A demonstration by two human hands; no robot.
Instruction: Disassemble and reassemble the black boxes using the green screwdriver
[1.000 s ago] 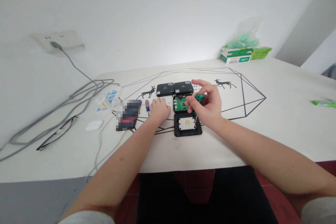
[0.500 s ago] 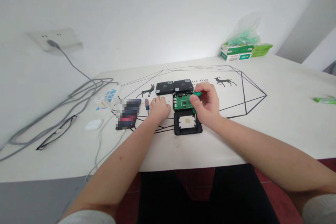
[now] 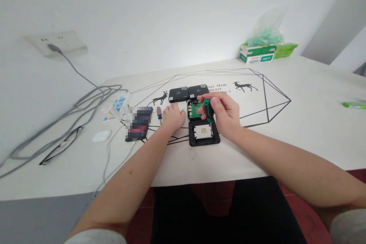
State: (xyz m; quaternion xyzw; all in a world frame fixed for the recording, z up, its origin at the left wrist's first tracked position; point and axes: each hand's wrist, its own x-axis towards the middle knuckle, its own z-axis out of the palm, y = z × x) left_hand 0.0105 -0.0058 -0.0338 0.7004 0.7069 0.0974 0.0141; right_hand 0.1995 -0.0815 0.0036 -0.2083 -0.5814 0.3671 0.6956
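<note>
My right hand is closed around a green-and-black screwdriver, held over a green circuit board. In front of the board lies an open black case half with a small square pad inside. My left hand rests on the table just left of the board, fingers loosely curled and nothing visible in them. A red-and-blue screwdriver lies to its left. Two closed black boxes sit side by side behind the board.
A phone, a white pod case, glasses, a power strip and grey cables lie at the left. Green boxes with a plastic bag stand at the back right. A green object lies far right.
My right hand has turned and shifted slightly left, bringing the screwdriver handle from upright behind the fingers to across the board. The left hand has stayed in place.
</note>
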